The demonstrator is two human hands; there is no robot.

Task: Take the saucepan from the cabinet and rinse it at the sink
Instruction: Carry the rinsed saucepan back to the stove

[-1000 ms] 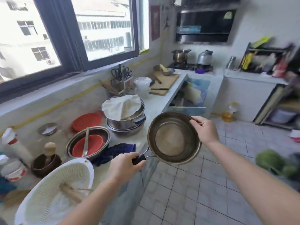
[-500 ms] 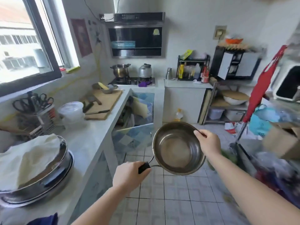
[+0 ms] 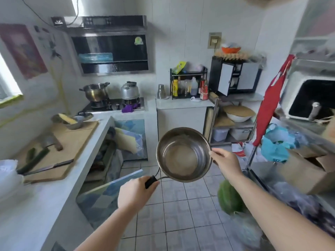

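Observation:
A steel saucepan (image 3: 183, 156) with a black handle is held in the air over the tiled floor, its empty inside facing me. My left hand (image 3: 135, 192) is closed around the black handle at the pan's lower left. My right hand (image 3: 225, 164) pinches the pan's right rim. Below the counter at the left, a cabinet (image 3: 107, 160) stands with its blue patterned door (image 3: 108, 189) swung out. No sink is visible that I can make out.
A white counter (image 3: 54, 192) runs along the left with a cutting board (image 3: 59, 151) and a knife (image 3: 49, 166). A stove (image 3: 112, 105) with a pot and kettle stands at the back. A green melon (image 3: 229, 198), cardboard boxes and bags crowd the right floor.
The view has swung right, away from the window and counter dishes toward the stove and shelves. Both hands keep the same hold on the saucepan, carried along with the turn.

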